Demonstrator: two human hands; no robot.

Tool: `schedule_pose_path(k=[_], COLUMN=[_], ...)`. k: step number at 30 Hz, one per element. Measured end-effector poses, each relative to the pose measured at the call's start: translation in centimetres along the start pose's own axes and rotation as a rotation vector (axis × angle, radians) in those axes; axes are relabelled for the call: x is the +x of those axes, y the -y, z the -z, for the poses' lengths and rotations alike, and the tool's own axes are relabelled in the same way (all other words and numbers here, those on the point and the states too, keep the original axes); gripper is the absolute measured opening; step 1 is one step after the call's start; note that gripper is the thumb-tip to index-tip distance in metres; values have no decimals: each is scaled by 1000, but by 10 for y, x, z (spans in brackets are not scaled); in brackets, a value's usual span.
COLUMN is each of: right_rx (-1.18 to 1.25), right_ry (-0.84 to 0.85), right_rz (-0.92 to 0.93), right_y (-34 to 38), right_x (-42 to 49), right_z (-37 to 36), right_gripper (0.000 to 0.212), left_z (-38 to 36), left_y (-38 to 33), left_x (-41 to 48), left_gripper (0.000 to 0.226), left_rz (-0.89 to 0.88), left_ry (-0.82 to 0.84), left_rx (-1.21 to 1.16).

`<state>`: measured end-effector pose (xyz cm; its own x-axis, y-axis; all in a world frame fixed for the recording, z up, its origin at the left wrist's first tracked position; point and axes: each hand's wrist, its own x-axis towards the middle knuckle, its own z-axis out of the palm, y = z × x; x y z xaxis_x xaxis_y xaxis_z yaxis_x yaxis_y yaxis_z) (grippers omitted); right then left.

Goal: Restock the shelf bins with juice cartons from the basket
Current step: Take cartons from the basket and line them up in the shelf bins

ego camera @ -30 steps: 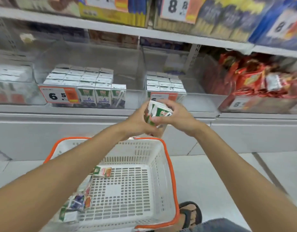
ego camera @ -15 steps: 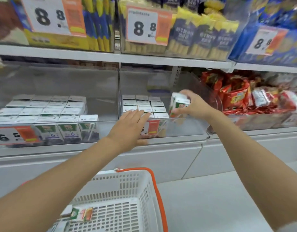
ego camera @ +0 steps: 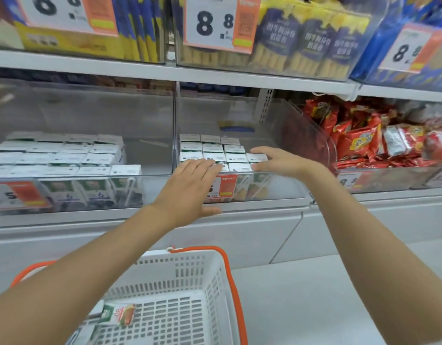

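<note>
Clear plastic walled the middle bin (ego camera: 284,188), where white-topped juice cartons (ego camera: 212,148) stood in rows. Both hands lay flat, fingers straight, gripping nothing: the left hand (ego camera: 190,188) over the front row, the right hand (ego camera: 277,161) on the rightmost cartons. One carton (ego camera: 119,314) lay in the orange-handled basket (ego camera: 190,282) below.

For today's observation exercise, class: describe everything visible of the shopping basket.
The basket is white plastic, with slotted walls and floor and orange handles lying along its rim. It stands upright, low before the shelf, partly hidden by the left forearm. A juice carton lies flat inside at the left.
</note>
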<state>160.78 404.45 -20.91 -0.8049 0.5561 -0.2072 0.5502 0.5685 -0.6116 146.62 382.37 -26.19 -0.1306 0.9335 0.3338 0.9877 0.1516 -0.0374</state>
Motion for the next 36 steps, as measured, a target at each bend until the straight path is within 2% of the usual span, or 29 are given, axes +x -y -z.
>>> schedule_pose_path(k=[2, 4, 6, 8, 12, 16, 19, 22, 25, 27, 29, 31, 34, 36], right_rx=[-53, -13, 43, 96, 215, 123, 138, 234, 368, 420, 423, 328, 181, 257], right_ry=[-314, -619, -756, -660, -230, 248, 465, 560, 583, 628, 778, 906, 839, 752], right_rz=[138, 269, 369, 398, 218, 71, -62, -184, -270, -230, -115, 25, 155, 48], right_y=[5, 16, 30, 43, 50, 39, 40, 55, 82, 102, 119, 132, 139, 146], right_x=[-15, -36, -53, -66, -82, -83, -80, -72, -72, -79, -90, -102, -109, -105], right_z=[-17, -49, -90, -138, -248, -355, -426, -485, -526, -545, -560, -573, -583, -575], right_gripper=[58, 45, 28, 20, 16, 24, 35, 45, 41, 43, 57, 76, 77, 64], left_z=[5, 7, 5, -3, -32, -62, -76, -83, -82, -79, -76, -74, -69, -64], left_y=[-4, -7, -6, 0, 28, 71, 101, 120, 132, 139, 143, 146, 143, 141], left_x=[-6, -23, -49, -80, -161, -271, -341, -380, -396, -402, -408, -414, -420, -421], left_gripper=[83, 60, 40, 32, 32, 25, 25, 23, 23, 24, 23, 23, 22, 23], left_rz=[53, 104, 149, 206, 432, 703, 826, 868, 904, 903, 905, 930, 971, 985], left_ry=[-55, -199, -300, -279, 40, 203, 242, 253, 167, 105, 83, 76, 83, 72], left_rx=[-160, -298, -333, -310, -484, -612, -581, -598, -605, -608, -598, -603, -631, -648])
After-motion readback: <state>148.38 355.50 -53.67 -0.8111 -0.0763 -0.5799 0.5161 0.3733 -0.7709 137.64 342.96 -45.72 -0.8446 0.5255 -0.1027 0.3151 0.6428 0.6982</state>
